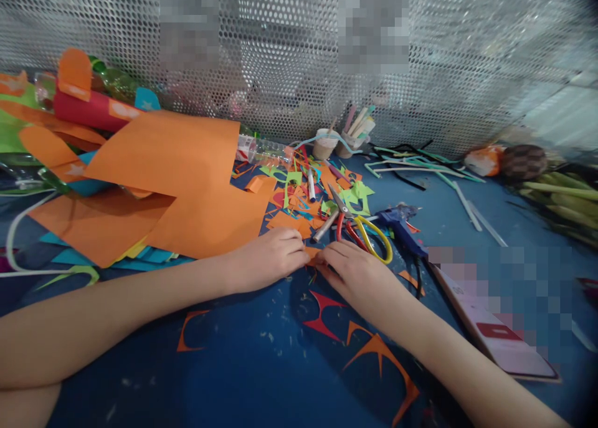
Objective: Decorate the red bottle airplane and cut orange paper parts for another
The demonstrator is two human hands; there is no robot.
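Near the middle of the blue table, my left hand point(271, 260) and my right hand point(352, 269) face each other, fingers curled closed. Between them both hold a small orange paper piece point(312, 254), mostly hidden by the fingers. Large orange paper sheets point(210, 210) lie beside my left hand, over blue and yellow sheets. Just beyond my right hand are scissors point(374, 238) with yellow and red handles, slightly open. A marker point(311, 185) and many coloured scraps point(299, 200) lie past my hands. Red point(322, 316) and orange cut-outs point(383, 353) rest nearer.
A blue glue gun point(402, 228) with a cable lies right of the scissors. Farther right is a flat printed board or device point(504, 328). Cups point(326, 144) with sticks stand by the perforated metal wall point(289, 54). Plastic bottles point(268, 152) and a red roll point(93, 108) lie at the back left.
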